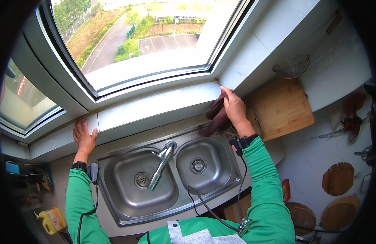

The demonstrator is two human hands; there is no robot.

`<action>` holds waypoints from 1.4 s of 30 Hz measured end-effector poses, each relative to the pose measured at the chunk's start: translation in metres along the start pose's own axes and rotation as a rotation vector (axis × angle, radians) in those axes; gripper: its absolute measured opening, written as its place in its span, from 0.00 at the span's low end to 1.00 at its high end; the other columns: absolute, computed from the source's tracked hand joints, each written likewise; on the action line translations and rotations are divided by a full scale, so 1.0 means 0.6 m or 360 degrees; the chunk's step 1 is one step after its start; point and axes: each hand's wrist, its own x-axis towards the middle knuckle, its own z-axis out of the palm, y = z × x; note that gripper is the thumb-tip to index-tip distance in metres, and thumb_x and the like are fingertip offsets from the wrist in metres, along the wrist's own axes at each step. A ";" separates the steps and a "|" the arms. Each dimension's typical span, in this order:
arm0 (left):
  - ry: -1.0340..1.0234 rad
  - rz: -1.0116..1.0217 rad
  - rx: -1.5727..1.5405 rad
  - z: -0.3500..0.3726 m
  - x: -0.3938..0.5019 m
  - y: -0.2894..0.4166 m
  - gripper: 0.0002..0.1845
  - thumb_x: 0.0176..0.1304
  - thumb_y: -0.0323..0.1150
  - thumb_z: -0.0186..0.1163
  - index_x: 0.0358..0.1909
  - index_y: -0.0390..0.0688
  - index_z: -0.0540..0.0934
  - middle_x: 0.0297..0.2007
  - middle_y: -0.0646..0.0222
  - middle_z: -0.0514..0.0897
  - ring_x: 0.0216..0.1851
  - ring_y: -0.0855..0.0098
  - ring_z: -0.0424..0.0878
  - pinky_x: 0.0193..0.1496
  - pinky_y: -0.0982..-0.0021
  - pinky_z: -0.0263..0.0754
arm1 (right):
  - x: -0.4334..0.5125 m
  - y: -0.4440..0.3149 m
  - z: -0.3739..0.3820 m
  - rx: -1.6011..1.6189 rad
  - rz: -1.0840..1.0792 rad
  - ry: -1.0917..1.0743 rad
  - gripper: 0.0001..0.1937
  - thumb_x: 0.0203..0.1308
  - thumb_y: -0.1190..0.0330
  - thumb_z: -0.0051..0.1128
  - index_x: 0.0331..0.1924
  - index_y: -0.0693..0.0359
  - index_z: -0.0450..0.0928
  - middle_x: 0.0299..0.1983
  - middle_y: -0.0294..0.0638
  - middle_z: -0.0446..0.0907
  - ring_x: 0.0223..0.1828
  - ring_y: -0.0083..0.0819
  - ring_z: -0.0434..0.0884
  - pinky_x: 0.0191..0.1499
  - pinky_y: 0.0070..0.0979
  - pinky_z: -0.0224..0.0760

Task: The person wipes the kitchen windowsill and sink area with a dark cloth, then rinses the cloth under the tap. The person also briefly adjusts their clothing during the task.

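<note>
My right hand (pixel 234 106) grips a dark maroon cloth (pixel 220 120) at the right end of the white tiled windowsill (pixel 157 105). The cloth hangs down over the sill's edge towards the back rim of the sink. My left hand (pixel 84 137) rests on the left part of the sill, fingers spread, holding nothing. Below both hands lies a double-bowl stainless steel sink (pixel 175 202), with a chrome faucet (pixel 162 167) standing between its bowls. Each wrist wears a black strap with a small device and a cable.
A wooden cutting board (pixel 281 109) leans at the right, below a wire strainer (pixel 292 67). A yellow pump bottle (pixel 52 220) stands at lower left, near a rack. Round wooden boards (pixel 338 178) are at far right. The window frame (pixel 154 79) borders the sill. Cables cross the sink's front edge.
</note>
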 end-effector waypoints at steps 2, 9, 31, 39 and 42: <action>0.0014 -0.0003 0.0002 0.001 0.000 0.000 0.35 0.67 0.52 0.56 0.72 0.51 0.59 0.75 0.62 0.52 0.78 0.55 0.45 0.77 0.46 0.35 | 0.032 -0.009 -0.030 0.0023 -0.0149 0.0194 0.14 0.63 0.72 0.57 0.50 0.46 0.80 0.46 0.43 0.83 0.46 0.49 0.82 0.47 0.40 0.77; -0.0033 -0.0058 -0.0004 0.003 0.001 0.002 0.35 0.67 0.53 0.55 0.72 0.52 0.59 0.75 0.61 0.52 0.78 0.55 0.44 0.77 0.47 0.34 | 0.176 -0.078 -0.225 -0.1055 -0.0738 0.0818 0.07 0.62 0.72 0.53 0.42 0.54 0.80 0.52 0.36 0.78 0.49 0.37 0.79 0.50 0.35 0.78; -0.0037 -0.0103 -0.0038 -0.001 0.003 0.012 0.36 0.66 0.52 0.57 0.72 0.52 0.60 0.74 0.62 0.53 0.77 0.56 0.46 0.78 0.48 0.34 | 0.198 -0.007 -0.236 -0.1743 -0.1439 0.0193 0.14 0.61 0.70 0.53 0.47 0.56 0.86 0.59 0.33 0.80 0.75 0.32 0.61 0.78 0.50 0.43; -0.0017 -0.0075 -0.0080 0.003 -0.001 0.009 0.35 0.66 0.51 0.57 0.71 0.52 0.61 0.75 0.63 0.53 0.77 0.57 0.46 0.78 0.49 0.34 | 0.273 -0.127 -0.481 -0.2222 -0.1225 0.0622 0.20 0.62 0.74 0.51 0.58 0.55 0.80 0.68 0.30 0.72 0.76 0.29 0.61 0.79 0.45 0.44; 0.0015 -0.0067 -0.0087 0.000 -0.001 0.009 0.35 0.66 0.50 0.57 0.71 0.52 0.61 0.75 0.63 0.53 0.77 0.57 0.46 0.78 0.49 0.34 | 0.232 -0.056 -0.353 -0.1874 -0.1253 0.0415 0.20 0.60 0.75 0.52 0.57 0.60 0.80 0.66 0.35 0.74 0.74 0.33 0.63 0.78 0.45 0.47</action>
